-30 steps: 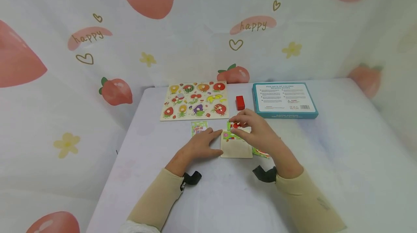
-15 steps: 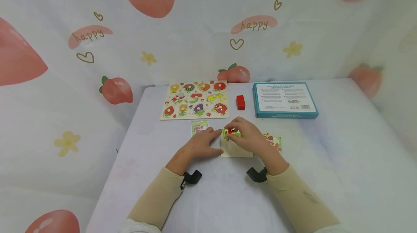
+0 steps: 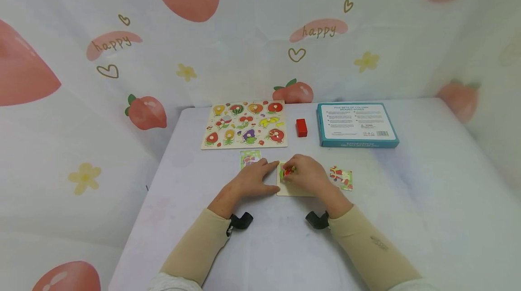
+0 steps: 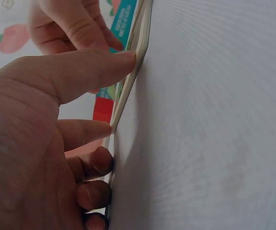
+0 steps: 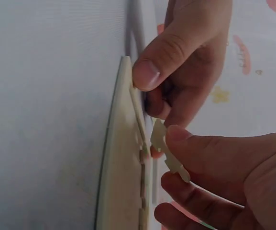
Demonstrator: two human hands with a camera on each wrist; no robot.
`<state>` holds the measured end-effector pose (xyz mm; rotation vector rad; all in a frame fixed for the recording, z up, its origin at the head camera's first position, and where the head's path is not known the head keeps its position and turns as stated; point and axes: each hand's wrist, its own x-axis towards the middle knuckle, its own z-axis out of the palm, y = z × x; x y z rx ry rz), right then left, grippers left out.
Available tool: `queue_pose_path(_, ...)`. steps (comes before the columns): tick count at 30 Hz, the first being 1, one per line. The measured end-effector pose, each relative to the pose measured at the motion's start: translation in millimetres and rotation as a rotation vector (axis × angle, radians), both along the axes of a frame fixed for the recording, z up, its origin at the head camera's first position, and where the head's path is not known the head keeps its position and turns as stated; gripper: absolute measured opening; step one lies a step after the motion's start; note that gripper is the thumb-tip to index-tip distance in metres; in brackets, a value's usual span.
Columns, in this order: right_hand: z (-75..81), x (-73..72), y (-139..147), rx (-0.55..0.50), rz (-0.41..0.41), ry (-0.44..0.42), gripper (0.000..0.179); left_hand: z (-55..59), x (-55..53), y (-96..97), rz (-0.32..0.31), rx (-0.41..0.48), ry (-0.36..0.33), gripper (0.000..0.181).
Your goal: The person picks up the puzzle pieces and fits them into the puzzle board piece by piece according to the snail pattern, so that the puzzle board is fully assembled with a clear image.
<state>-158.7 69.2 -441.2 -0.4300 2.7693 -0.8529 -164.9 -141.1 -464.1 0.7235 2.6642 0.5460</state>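
Observation:
A small wooden jigsaw board (image 3: 296,190) lies on the table between the hands, its lower part bare wood. My left hand (image 3: 253,180) touches the board's left side with thumb and index finger spread apart; the left wrist view shows both tips against its edge (image 4: 126,91). A jigsaw piece (image 5: 160,140) with green and red print is pinched between the thumb and fingers of my right hand (image 3: 311,174). In the right wrist view that piece is tilted just above the board, near the left thumb. The right hand hides part of the board from the head view.
Loose printed jigsaw pieces (image 3: 342,178) lie right of the board, and another (image 3: 249,157) lies behind the left hand. Farther back are a fruit peg puzzle (image 3: 243,124), a red block (image 3: 301,128) and a teal-edged box (image 3: 358,123).
The right hand has come down and left onto the board with the jigsaw piece, turning it. Loose pieces at the right are uncovered. My left hand has stayed in place.

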Motion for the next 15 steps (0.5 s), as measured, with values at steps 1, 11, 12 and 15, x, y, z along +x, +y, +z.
queue_pose_path(1, -1.1, 0.1, 0, 0.007, 0.0, -0.004, 0.028, -0.2, 0.1, 0.1, 0.0, -0.002, 0.002, 0.078)
queue_pose_path(11, -10.3, 0.3, -1, 0.101, 0.062, 0.039, 0.02, 0.9, 1.8, 1.1, -0.004, -0.008, 0.016, 0.079)
queue_pose_path(12, -10.8, 0.3, -1, 0.098, 0.068, 0.047, 0.02, 1.2, 1.6, 1.2, -0.004, -0.006, 0.015, 0.079)
queue_pose_path(15, -12.0, 0.3, 0, 0.092, 0.1, 0.07, 0.02, 1.9, 0.9, 1.3, -0.005, -0.004, 0.013, 0.079)
